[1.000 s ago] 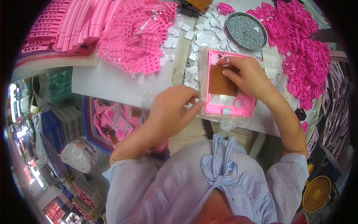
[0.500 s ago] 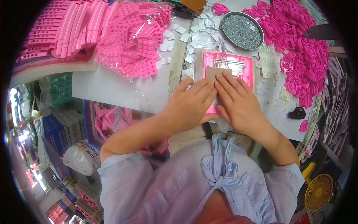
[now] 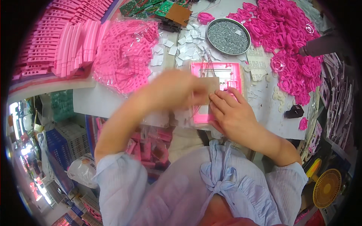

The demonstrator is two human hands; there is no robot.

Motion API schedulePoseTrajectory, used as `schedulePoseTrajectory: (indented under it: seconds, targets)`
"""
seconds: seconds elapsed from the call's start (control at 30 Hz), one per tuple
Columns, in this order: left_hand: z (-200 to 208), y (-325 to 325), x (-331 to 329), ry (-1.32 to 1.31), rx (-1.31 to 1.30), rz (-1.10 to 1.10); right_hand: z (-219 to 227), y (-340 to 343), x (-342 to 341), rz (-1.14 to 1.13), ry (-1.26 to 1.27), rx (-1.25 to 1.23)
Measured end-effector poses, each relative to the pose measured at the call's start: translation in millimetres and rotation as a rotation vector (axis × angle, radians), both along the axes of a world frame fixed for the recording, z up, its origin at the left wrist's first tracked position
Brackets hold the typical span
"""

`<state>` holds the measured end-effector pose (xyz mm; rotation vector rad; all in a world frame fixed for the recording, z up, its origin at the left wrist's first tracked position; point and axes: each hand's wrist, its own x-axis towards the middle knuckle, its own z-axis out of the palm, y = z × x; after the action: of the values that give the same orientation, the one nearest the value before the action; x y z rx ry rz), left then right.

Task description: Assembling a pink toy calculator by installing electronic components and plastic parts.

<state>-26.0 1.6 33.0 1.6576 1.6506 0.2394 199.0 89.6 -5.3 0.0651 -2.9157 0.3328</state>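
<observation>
A shallow pink plastic housing (image 3: 198, 118) lies on the worktable before me, thin wires rising from its far side. Over its left part is a square brown board (image 3: 213, 86). My right hand (image 3: 234, 116) rests flat over the housing's right side, fingers stretched out, fingertips at the board's near right edge. Smeared by motion, my left hand (image 3: 175, 90) is at the board's left side. Its fingers do not show clearly, and whether it grips the board is hidden.
A round dish (image 3: 207, 39) of small grey metal pieces stands beyond the housing. White paper pieces (image 3: 186, 49), bagged pink parts (image 3: 122, 56) and circuit boards (image 3: 166, 9) lie farther left. Magenta parts (image 3: 290, 45) and a dark cylindrical tool (image 3: 324, 43) are at right.
My left hand has lifted off its flat pose beside the right hand and moved left, now blurred. The right hand remains on the housing. The whole view has shifted slightly.
</observation>
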Motion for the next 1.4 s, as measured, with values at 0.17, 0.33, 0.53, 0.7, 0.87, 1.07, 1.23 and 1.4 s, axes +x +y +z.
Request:
schedulePoseTrajectory:
  seconds: [0.17, 0.33, 0.53, 0.7, 0.87, 1.07, 1.23, 1.4]
  targets:
    - [-40.9, 124.1, -29.1, 0.589, 0.555, 0.045, 3.7, -3.9, -9.8, 0.015, -0.018, -0.046]
    - [-69.9, 163.7, -24.3, 0.696, 0.439, -0.078, 3.2, -3.6, -6.7, -0.001, -0.021, -0.039]
    - [-86.6, 176.8, -35.7, 0.781, 0.722, 0.097, 1.8, -6.9, -8.2, 0.003, -0.033, -0.02]
    - [-67.7, 182.1, -45.7, 0.79, 0.624, 0.218, 4.6, -7.4, -8.0, 0.0, -0.104, -0.014]
    - [-11.5, 47.1, 20.1, 0.026, 0.663, 0.384, -2.4, -15.3, -3.1, -0.042, -0.03, 0.018]
    - [-73.4, -41.4, 64.3, 0.01, 0.747, 0.38, 22.2, 25.7, 2.3, 0.146, -0.098, -0.358]
    - [-67.1, -46.5, 66.8, 0.019, 0.661, 0.364, 63.0, 191.3, 43.6, -0.783, 0.65, -0.163]
    - [-71.2, -52.6, 63.3, 0.0, 0.6, 0.417, 87.0, 261.9, 27.3, -0.474, 0.027, -0.581]
